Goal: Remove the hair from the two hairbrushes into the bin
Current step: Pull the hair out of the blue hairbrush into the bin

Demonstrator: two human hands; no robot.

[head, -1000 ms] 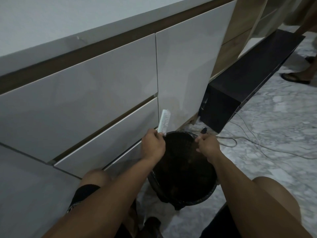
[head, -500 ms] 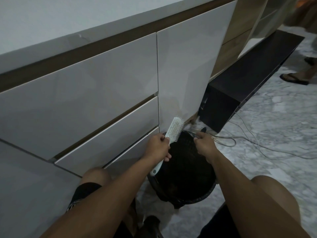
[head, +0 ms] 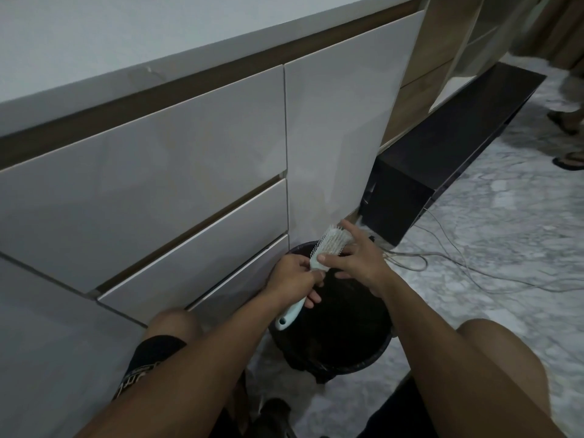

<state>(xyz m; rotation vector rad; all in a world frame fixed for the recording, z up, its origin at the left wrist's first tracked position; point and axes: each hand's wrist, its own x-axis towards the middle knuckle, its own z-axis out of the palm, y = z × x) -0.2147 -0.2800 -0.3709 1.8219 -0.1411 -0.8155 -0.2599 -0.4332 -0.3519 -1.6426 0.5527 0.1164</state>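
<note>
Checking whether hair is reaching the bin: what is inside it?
The bin has a dark interior, too dim to distinguish contents. The hairbrush and both hands above cover its far part.

A pale mint brush with white bristles was held tilted over the bin, head up and away, handle end pointing down toward the viewer. Its bristle face turned up and left. The bin was round, black and dark inside, standing on the floor just beside the cabinet. Only one brush showed.
</note>
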